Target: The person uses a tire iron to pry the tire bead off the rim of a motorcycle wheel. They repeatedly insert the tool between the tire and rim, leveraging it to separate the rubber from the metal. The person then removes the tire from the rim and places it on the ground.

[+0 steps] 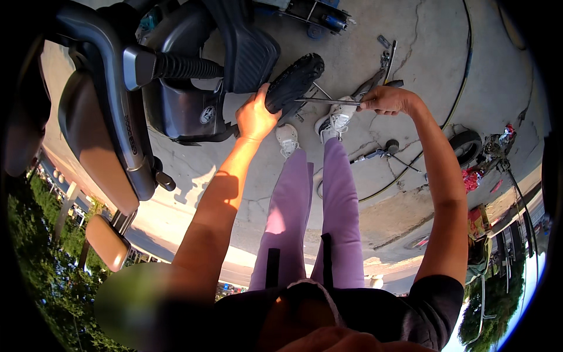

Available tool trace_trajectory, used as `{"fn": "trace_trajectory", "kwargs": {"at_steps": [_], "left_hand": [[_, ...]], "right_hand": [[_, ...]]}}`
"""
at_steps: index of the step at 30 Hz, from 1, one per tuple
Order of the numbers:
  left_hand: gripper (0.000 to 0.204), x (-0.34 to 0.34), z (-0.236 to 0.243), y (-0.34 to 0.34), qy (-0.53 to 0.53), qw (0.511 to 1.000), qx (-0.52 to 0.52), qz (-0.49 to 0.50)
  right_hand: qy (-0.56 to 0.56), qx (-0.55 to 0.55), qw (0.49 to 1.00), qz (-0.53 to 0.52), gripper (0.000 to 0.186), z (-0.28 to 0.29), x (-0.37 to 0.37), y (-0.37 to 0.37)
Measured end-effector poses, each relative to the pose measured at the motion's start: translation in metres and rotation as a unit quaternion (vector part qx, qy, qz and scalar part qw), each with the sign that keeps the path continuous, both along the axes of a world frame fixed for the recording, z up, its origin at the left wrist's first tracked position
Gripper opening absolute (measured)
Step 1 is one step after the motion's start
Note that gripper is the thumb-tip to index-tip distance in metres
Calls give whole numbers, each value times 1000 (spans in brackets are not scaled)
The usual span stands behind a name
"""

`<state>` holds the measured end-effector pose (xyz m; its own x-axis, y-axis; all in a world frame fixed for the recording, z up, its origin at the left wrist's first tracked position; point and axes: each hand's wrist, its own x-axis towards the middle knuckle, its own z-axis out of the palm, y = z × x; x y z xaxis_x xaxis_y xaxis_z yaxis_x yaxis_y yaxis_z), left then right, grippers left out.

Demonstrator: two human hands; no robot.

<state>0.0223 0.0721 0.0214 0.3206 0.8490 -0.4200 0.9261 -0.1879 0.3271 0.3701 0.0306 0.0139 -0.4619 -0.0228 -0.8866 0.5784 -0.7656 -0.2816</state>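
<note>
- A black motor scooter (176,88) fills the upper left, with its tan seat (97,141) at the left edge and its ribbed grip (187,66) pointing right.
- The cracked concrete floor (469,53) stretches beyond, strewn with a small wheel (466,145), a black cable (463,76) and loose hand tools (384,149).
- The person stands over it in lilac trousers (316,211) and white sneakers (334,122).
- The left hand (255,114) is clenched around the lower end of a black, studded part, apparently a footrest or pedal (294,81), which juts from the scooter's underside, steadying it.
- The right hand (387,100) is closed around the handle of a slim metal tool, seemingly a screwdriver (328,101), whose tip meets the pedal near the left thumb.
- Judged from this, the step in hand is working a fastener or pin at the pedal's base.
- The next move probably calls for keeping the shaft aligned and pressing firmly while the left hand holds the pedal from swinging.
</note>
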Motion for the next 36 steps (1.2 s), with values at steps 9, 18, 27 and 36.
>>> {"fn": "trace_trajectory", "kwargs": {"at_steps": [9,18,27,36], "left_hand": [[73,-1,-4,1,-10,999,8,-41],[105,-73,7,9,-215,953,-215,-7],[91,-32,10,-7,-79,996,-48,-11],[72,2,13,-14,32,998,44,7]], "right_hand": [[72,-181,657,-728,37,18,-327,-229],[-92,37,784,-613,37,53,-345,-267],[-30,-47,676,-735,33,24,-303,-203],[105,-136,483,-859,39,-13,-341,-136]]}}
